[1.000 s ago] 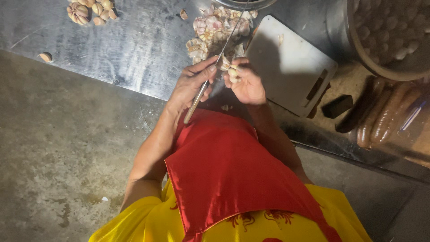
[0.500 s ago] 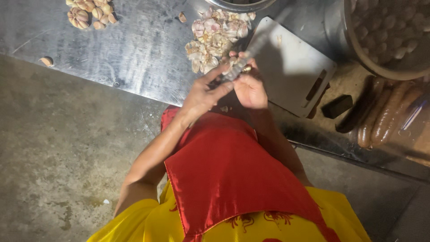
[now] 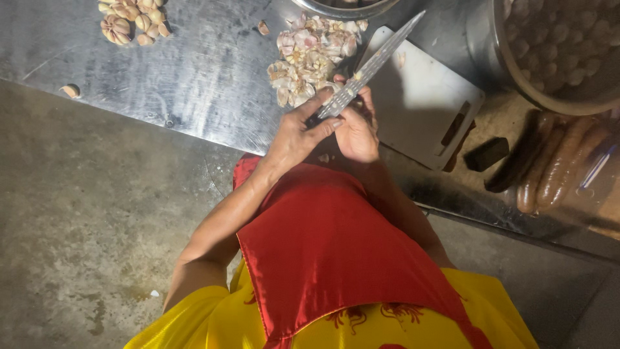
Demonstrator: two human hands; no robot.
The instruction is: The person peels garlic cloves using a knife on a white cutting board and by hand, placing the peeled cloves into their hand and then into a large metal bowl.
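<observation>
My left hand (image 3: 298, 134) grips the handle end of a long knife (image 3: 376, 59), whose blade slants up and to the right over the corner of a white cutting board (image 3: 423, 113). My right hand (image 3: 359, 132) presses against the left one and pinches a small garlic clove (image 3: 353, 78) at the blade. Both hands hover above the front edge of a steel table (image 3: 194, 77). Just beyond them lies a pile of garlic pieces and skins (image 3: 309, 55).
Whole garlic bulbs (image 3: 129, 19) sit at the table's far left, with a loose clove (image 3: 70, 90) near the edge. A metal bowl (image 3: 342, 6) is at the top and a large pot (image 3: 549, 58) at right. Bagged sausages (image 3: 555, 168) and a dark block (image 3: 487, 154) lie beside the board.
The knife has swung from steep, with one end below my left hand, to slanting up and right over the board. Both hands have closed together and drawn slightly toward my body.
</observation>
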